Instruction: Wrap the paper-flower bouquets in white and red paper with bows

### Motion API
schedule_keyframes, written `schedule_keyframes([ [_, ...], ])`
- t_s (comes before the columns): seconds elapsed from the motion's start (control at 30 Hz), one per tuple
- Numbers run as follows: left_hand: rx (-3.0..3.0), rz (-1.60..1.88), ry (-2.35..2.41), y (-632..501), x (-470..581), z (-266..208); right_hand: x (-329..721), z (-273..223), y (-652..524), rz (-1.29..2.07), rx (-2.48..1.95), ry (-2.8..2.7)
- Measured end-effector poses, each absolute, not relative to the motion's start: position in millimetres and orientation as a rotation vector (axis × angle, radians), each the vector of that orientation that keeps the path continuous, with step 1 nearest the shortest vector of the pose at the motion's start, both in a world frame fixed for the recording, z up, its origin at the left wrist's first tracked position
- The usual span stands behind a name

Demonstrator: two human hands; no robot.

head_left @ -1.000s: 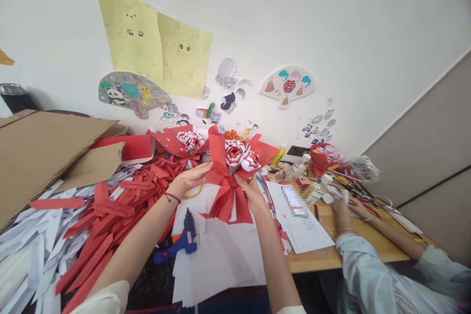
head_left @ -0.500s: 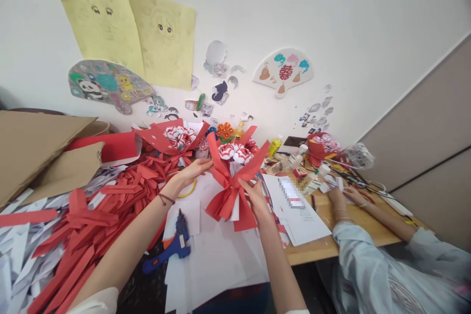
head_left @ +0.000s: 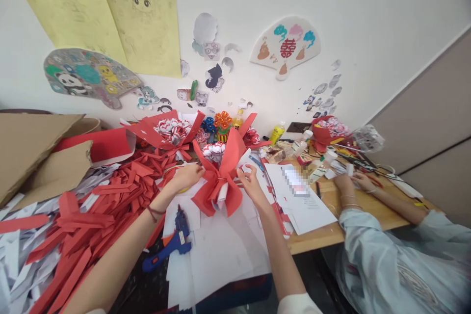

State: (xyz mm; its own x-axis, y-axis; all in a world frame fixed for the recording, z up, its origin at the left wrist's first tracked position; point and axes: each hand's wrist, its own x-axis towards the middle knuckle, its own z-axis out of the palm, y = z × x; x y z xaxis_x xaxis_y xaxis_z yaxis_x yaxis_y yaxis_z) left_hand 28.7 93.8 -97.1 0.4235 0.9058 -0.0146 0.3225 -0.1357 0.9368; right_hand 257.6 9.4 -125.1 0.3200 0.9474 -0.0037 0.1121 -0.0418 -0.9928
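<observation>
A bouquet of red-and-white paper flowers (head_left: 214, 151) in a red paper wrapper (head_left: 232, 157) stands on white sheets between my hands. It is gathered at a narrow waist, with its lower paper flared out. At the wrapper's left edge my left hand (head_left: 188, 177) has its fingers pressed together; they seem to grip the edge, though the fingertips are partly hidden. My right hand (head_left: 251, 184) is open beside the waist on the right, fingers curved and apart. A blue glue gun (head_left: 176, 240) lies below my left hand.
Folded red paper strips (head_left: 84, 221) and white strips (head_left: 18, 260) heap up at left beside cardboard (head_left: 33, 147). Another wrapped bouquet (head_left: 172, 130) stands behind. At right are printed sheets (head_left: 312, 208), bottles (head_left: 301, 142) and a co-worker's hands (head_left: 346, 186) handling white paper.
The bouquet has turned and shifted slightly left, so a broad red flap now covers part of the flowers. My right hand's fingers have come off the wrapper. The view has shifted a little.
</observation>
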Motion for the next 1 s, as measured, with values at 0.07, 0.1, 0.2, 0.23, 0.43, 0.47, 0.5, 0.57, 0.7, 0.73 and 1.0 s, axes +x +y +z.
schedule_keyframes([
  [0.07, 1.812, 0.808, 1.187, 75.9, 29.3, -84.8, 253.9, -129.8, -4.8, 1.001, -1.346, -0.991],
  [0.1, 1.878, 0.845, 1.223, 66.8, 31.7, -77.4, 252.3, -132.7, -13.8, 1.027, -1.294, -0.968],
  [0.2, 2.559, 0.748, 1.145, 43.1, 45.8, -52.3, 246.1, -144.8, -43.6, 1.057, -1.153, -0.949],
  [0.23, 2.751, 0.649, 0.959, 37.1, 51.7, -44.4, 242.8, -149.2, -53.2, 1.053, -1.122, -0.957],
  [0.43, 2.929, 0.420, 0.917, 0.5, 67.1, -35.5, 216.0, -149.3, -89.5, 0.830, -1.395, -0.966],
  [0.47, 2.860, 0.430, 1.073, -9.3, 65.5, -42.8, 213.6, -143.8, -91.0, 0.779, -1.472, -0.988],
  [0.5, 2.745, 0.452, 1.236, -20.3, 63.4, -52.4, 212.5, -137.5, -91.4, 0.734, -1.537, -1.018],
  [0.57, 2.474, 0.514, 1.489, -44.1, 60.6, -76.3, 213.7, -125.0, -89.2, 0.707, -1.606, -1.103],
  [0.7, 2.032, 0.835, 1.574, -80.8, 66.4, -122.2, 221.9, -112.6, -82.2, 0.786, -1.589, -1.236],
  [0.73, 1.966, 0.920, 1.537, -85.3, 69.4, -129.8, 223.8, -112.8, -81.6, 0.810, -1.581, -1.243],
  [1.0, 1.465, 0.848, 1.482, -77.9, 74.7, -152.2, 237.7, -122.5, -86.2, 1.045, -1.482, -1.206],
])
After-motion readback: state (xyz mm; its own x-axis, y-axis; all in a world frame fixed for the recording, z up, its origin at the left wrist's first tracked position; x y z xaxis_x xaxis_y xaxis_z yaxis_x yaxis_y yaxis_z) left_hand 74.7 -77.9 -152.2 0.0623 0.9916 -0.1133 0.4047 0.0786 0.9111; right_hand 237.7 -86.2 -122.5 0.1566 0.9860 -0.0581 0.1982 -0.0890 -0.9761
